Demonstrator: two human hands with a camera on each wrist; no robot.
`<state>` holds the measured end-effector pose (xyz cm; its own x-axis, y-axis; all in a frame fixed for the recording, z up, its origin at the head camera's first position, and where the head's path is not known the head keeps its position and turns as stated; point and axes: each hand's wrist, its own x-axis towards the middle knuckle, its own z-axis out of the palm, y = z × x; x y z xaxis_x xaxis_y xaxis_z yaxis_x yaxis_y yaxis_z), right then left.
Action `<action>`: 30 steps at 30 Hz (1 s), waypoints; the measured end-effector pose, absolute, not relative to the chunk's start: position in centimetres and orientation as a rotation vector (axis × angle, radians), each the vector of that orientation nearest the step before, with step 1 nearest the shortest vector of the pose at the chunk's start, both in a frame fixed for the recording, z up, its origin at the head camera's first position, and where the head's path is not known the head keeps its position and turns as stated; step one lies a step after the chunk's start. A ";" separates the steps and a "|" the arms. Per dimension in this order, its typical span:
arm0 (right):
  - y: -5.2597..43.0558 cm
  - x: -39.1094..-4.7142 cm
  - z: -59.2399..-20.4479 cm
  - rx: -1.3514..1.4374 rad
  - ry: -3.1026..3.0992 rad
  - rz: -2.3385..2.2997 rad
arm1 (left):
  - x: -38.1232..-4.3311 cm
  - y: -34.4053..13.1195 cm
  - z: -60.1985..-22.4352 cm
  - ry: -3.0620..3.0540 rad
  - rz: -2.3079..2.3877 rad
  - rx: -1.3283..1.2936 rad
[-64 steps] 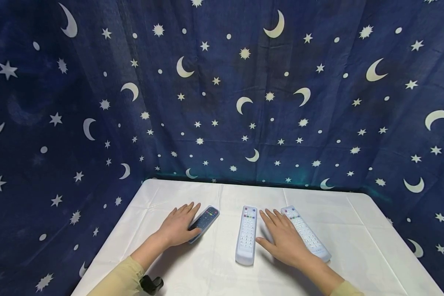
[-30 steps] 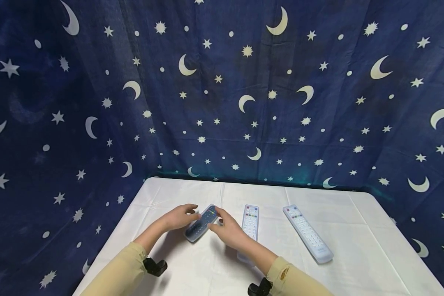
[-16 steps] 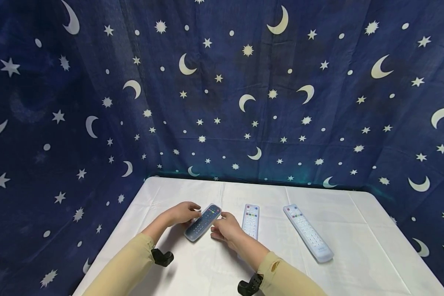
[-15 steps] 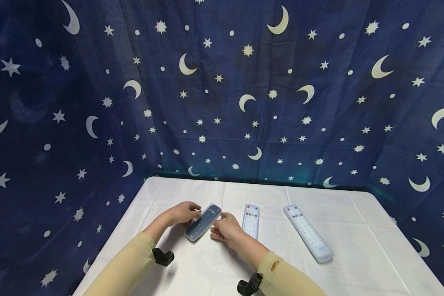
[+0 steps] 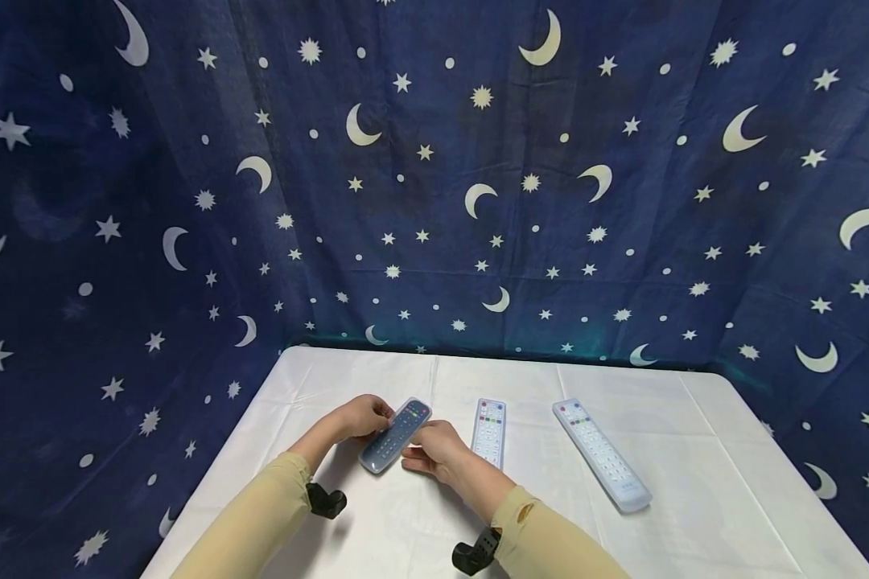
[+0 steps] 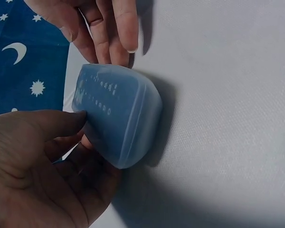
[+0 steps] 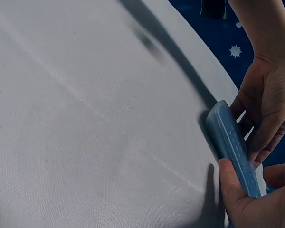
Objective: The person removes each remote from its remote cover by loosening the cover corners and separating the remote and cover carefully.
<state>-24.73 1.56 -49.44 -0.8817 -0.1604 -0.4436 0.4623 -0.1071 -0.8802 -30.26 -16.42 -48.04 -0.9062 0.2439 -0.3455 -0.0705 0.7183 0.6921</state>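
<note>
A dark remote control (image 5: 396, 436) in a clear cover lies slanted over the left half of the white table, its button face up in the head view. My left hand (image 5: 364, 417) grips its left long edge. In the left wrist view the left thumb (image 6: 69, 122) lies on the button face and the fingers curl underneath. From the other side my right hand (image 5: 438, 447) has its fingertips right at the opposite long edge. Its thumb (image 6: 61, 21) stands apart from the remote in the left wrist view, fingers loosely extended. The remote's underside is hidden.
A white remote control (image 5: 488, 430) lies just beyond the right hand, its lower end behind the forearm. Farther right lies another white remote (image 5: 603, 456) at a slant. Behind the white table (image 5: 710, 450) hangs a blue curtain (image 5: 434, 201) with moons and stars.
From lying flat over the table, both hands have come to the dark remote, the right crossing from between the white remotes. The left now grips it; the right has slid slightly toward its near end.
</note>
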 end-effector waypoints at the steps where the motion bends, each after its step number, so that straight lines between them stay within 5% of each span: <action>1: 1.5 -24.7 -49.4 0.329 1.765 -2.038 | -30.2 -16.5 -48.0 2.502 1.052 0.130; 30: 2.5 -25.6 -48.6 0.101 2.088 -2.053 | -29.1 -17.4 -48.1 2.195 1.663 0.176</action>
<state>-25.59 2.46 -48.61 -0.9755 -0.0981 -0.1971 0.1954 0.0266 -0.9804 -29.07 -17.42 -48.14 -0.9198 0.3229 -0.2228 -0.1270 0.2921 0.9479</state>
